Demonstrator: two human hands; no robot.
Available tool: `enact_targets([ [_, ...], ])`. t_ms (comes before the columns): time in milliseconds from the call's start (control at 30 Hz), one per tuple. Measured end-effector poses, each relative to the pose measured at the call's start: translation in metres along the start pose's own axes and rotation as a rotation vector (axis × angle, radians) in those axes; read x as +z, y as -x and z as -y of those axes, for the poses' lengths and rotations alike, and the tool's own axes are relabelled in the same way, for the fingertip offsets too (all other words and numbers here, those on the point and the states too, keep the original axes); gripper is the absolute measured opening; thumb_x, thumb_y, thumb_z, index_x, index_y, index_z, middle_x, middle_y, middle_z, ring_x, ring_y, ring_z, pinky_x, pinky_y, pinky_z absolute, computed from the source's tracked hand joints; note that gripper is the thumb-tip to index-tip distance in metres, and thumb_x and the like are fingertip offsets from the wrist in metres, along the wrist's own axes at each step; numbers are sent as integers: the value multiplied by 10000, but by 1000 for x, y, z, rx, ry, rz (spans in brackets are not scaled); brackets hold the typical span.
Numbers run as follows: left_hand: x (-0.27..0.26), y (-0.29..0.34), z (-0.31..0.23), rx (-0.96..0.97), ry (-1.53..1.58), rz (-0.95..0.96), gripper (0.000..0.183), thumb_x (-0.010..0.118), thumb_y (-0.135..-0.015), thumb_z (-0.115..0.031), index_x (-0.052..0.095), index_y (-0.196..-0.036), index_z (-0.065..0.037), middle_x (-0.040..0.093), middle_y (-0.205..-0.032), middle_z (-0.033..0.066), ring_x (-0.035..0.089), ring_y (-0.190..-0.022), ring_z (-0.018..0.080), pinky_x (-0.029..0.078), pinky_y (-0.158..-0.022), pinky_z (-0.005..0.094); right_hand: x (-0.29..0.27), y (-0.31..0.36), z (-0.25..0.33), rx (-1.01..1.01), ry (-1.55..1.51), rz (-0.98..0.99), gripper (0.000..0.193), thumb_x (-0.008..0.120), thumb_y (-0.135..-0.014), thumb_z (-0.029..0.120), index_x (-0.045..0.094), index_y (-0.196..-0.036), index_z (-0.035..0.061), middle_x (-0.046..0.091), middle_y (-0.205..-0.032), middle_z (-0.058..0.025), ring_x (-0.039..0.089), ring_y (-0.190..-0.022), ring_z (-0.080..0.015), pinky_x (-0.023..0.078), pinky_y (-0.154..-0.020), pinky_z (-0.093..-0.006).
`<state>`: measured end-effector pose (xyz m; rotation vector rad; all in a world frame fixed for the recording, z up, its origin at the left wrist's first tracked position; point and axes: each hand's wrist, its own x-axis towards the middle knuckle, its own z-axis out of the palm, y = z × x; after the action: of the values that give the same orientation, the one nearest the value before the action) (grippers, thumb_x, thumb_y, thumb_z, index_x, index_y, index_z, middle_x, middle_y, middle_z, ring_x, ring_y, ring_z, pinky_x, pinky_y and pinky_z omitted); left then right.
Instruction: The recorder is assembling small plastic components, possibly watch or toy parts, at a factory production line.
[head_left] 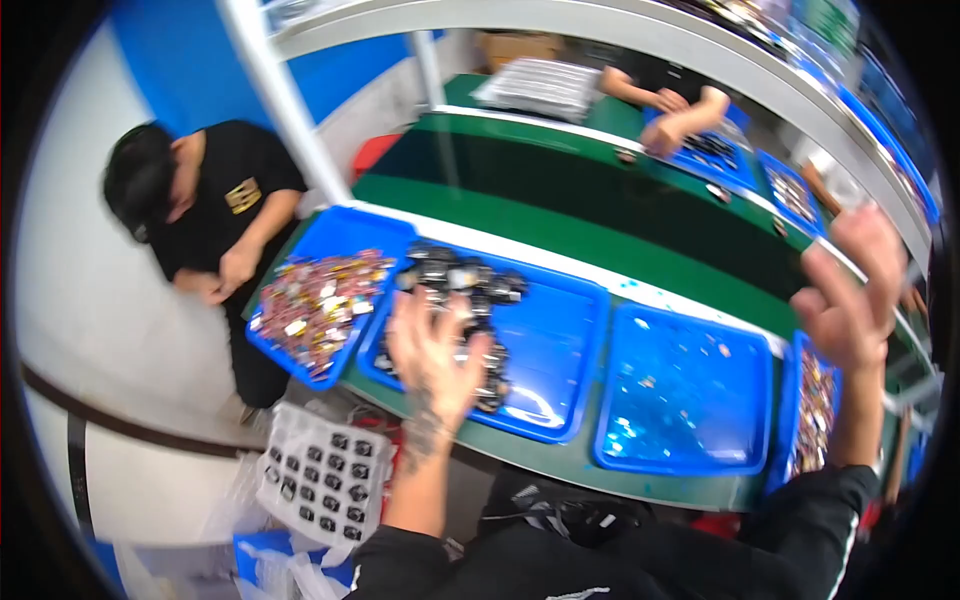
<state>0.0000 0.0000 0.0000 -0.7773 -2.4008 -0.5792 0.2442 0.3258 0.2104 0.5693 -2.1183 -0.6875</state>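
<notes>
My left hand (438, 350) reaches over a heap of small black parts (490, 290) in the left half of a blue tray (545, 345). Its fingers are spread on or just above the heap, and nothing shows in its grip. Raised at the right, my right hand (853, 295) is smeared by motion, with fingers apart, partly bent and no object visible in them. Below it stands a tray of small copper-coloured parts (815, 415). Between the hands lies another blue tray (690, 400) with a few small bits in it.
A blue tray of pinkish metal parts (325, 300) sits at the left. A white tray of black parts (320, 470) is below the table edge. Beyond runs a green conveyor belt (560, 200). One person (215, 210) stands left; another person's hands (675, 120) work across, beneath a white shelf beam (600, 25).
</notes>
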Motion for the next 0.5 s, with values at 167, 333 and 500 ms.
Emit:
enact_targets([
  [167,38,-33,-5,-48,-29,252,708,686,-837,-408,432,-1454,-174,285,-1518,285,243,-1407,466,204,-1156,521,-73,135,23,856,-2,361,314,700,-791,117,665,-1094,42,607,-1115,-161,594,-1049,-343,476,-920,-424],
  [333,54,-20,-17,-114,21,486,628,673,-840,-473,500,-1406,-263,279,-1547,181,288,-1412,377,270,-1104,571,-100,303,41,1452,-298,702,491,698,-844,264,590,-1299,112,503,-1357,-219,427,-1314,-388,353,-1094,-458],
  [500,58,-20,-31,-142,-45,479,602,661,-848,-490,509,-1392,-284,288,-1548,172,294,-1412,369,290,-1094,568,-125,357,55,1473,-355,813,821,827,-712,409,468,-1431,246,291,-1496,-317,244,-1416,-457,268,-1146,-507],
])
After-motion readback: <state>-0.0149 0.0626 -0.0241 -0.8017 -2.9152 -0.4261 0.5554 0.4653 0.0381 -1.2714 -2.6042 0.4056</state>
